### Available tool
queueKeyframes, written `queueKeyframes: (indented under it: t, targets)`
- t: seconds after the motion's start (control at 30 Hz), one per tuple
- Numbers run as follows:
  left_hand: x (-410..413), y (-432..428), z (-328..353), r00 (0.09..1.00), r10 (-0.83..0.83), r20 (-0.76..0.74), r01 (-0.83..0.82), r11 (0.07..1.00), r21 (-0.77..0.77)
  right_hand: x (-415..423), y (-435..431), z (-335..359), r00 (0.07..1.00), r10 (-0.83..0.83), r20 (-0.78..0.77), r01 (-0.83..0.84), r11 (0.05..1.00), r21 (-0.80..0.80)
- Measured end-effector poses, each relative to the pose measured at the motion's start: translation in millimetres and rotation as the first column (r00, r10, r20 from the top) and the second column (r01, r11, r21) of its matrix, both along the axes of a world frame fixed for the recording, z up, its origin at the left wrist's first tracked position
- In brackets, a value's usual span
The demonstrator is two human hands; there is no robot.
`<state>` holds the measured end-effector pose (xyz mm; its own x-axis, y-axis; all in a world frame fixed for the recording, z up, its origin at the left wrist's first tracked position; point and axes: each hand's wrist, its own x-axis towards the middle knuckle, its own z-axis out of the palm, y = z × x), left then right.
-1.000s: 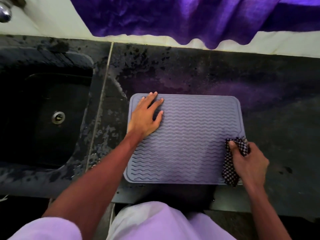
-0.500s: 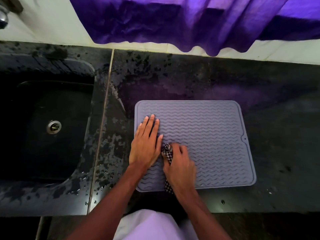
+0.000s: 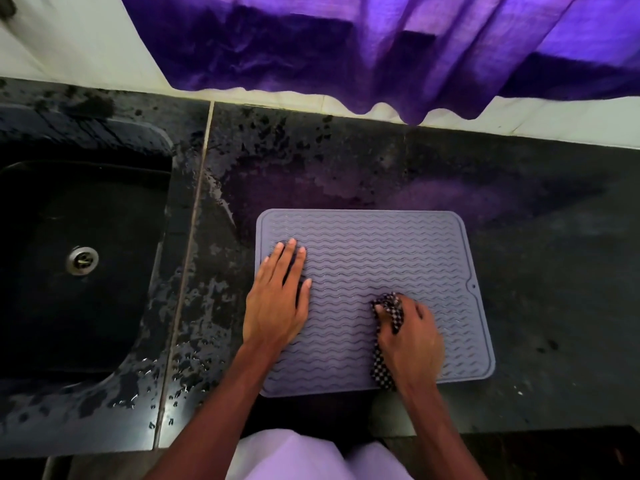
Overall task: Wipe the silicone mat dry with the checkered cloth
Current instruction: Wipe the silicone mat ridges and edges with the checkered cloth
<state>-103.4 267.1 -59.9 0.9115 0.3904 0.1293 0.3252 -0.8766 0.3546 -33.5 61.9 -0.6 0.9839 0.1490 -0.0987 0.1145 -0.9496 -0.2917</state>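
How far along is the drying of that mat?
Midway, I'd guess. Done: the mat lies flat on the counter, left hand pressing its left side. In hand: the right hand grips the cloth against the mat's near middle. Left: probably the far half and right edge; dryness itself isn't visible.

One view on record, from a wide-angle camera worn on the head. It looks steeply down and forward onto a dark counter (image 3: 536,254), facing the white wall (image 3: 69,46) behind it. Range is close: both forearms enter from the bottom edge, with the left hand (image 3: 277,306) and right hand (image 3: 412,337) in the lower middle. The silicone mat (image 3: 381,254) sits just below and right of centre, the sink (image 3: 86,133) at the left edge, a purple curtain (image 3: 346,46) across the top. The counter's back edge runs tilted, lower at the right
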Motion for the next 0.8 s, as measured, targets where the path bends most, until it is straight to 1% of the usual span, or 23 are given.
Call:
queueKeyframes:
  t: [0.2, 0.3, 0.4, 0.5, 0.6, 0.67, 0.7, 0.8]
  targets:
    - [0, -1, 0, 1.0, 0.006, -0.023, -0.006, 1.0, 0.011, 29, -37, 5, 0.988, -0.14, 0.059, 0.138, 0.99, 0.029]
    - [0, -2, 1, 0.999, 0.009, -0.037, -0.009, 1.0, 0.016, 46, -54, 10, 0.973, -0.227, 0.049, 0.228, 0.974, -0.008]
    - [1, -5, 3, 0.996, 0.022, -0.087, -0.02, 1.0, 0.021, 55, -61, 20, 0.97, -0.243, 0.024, 0.244, 0.968, -0.054]
    - [2, -9, 4, 0.992, 0.031, -0.123, -0.029, 0.999, 0.013, 49, -52, 30, 0.985, -0.171, 0.035, 0.171, 0.985, 0.016]
    - [2, -9, 3, 0.99, 0.026, -0.139, -0.022, 0.999, 0.027, 24, -22, 28, 0.999, 0.051, 0.003, -0.051, 0.995, 0.086]
    - [2, -8, 4, 0.99, 0.024, -0.14, -0.021, 0.999, 0.029, 6, -3, 18, 0.989, 0.148, -0.027, -0.144, 0.984, 0.108]
    - [2, -8, 4, 0.99, 0.023, -0.139, -0.019, 0.999, 0.03, -2, 3, 12, 0.986, 0.162, -0.041, -0.157, 0.983, 0.099]
    - [2, -8, 4, 0.99, 0.018, -0.142, -0.013, 0.999, 0.039, -8, 3, 2, 0.984, 0.164, -0.066, -0.165, 0.986, 0.0]
